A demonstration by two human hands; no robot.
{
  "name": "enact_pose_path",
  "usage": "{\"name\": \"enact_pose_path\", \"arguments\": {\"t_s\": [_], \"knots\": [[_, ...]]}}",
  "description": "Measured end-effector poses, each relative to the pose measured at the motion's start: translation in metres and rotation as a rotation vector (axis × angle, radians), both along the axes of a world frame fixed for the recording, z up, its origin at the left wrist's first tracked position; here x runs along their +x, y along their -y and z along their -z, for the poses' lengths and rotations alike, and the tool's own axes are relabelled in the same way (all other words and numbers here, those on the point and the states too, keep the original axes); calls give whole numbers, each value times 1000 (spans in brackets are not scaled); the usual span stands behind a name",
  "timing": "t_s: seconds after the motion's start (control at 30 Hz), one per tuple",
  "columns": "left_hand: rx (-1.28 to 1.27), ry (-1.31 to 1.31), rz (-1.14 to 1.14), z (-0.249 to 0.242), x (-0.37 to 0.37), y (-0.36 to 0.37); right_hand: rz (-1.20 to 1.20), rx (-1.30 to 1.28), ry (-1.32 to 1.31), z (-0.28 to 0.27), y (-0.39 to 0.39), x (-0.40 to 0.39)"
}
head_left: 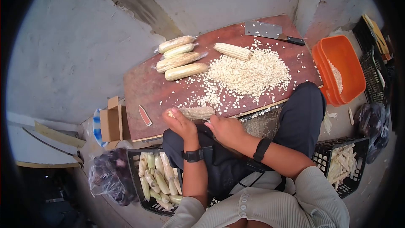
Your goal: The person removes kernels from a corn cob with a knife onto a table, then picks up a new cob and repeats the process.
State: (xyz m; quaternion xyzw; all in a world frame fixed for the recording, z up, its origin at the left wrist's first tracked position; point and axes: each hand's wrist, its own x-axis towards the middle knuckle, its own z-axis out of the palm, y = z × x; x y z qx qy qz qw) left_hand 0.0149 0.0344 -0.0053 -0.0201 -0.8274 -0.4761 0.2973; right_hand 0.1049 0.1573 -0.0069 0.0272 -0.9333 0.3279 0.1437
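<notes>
My left hand is closed around the left end of a corn cob, held level over the table's front edge. Most of the cob's visible side looks stripped, with some pale kernels left at the end by my thumb. My right hand is closed just below the cob's right end. A thin, light tip pokes out of its fist toward the cob; the rest of that tool is hidden. Beyond the cob lies a wide heap of loose corn kernels, with a husked ear of corn on its far side.
Several wrapped ears lie at the table's back left. A cleaver rests at the far edge, and a red-and-white pointed piece front left. An orange bin stands right. Black crates hold ears and stripped cobs.
</notes>
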Motion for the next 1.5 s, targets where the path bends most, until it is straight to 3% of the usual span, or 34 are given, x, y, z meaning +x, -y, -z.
{"name": "enact_pose_path", "arguments": {"t_s": [0.33,0.53,0.63,0.73,0.83,0.97,1.33,1.43,1.5], "knots": [[-40,60,-58,3,-3,4,92,-347,240,-8,28,-27],[-34,-14,-70,1,4,0,134,-802,265,1,38,-33],[-45,-17,-84,-2,7,-2,108,-905,322,6,31,-29],[-22,-31,-113,2,5,-2,226,-712,73,4,16,-26],[163,79,-54,0,4,-1,114,-447,136,-8,-3,-11],[153,66,-41,0,2,-2,-17,-121,174,-2,-11,1],[382,181,-92,6,-9,4,-16,54,19,26,-25,6],[194,119,-62,6,-11,5,-18,72,34,20,-25,0],[231,94,-67,5,-12,1,-11,65,27,19,-23,-4]]}}
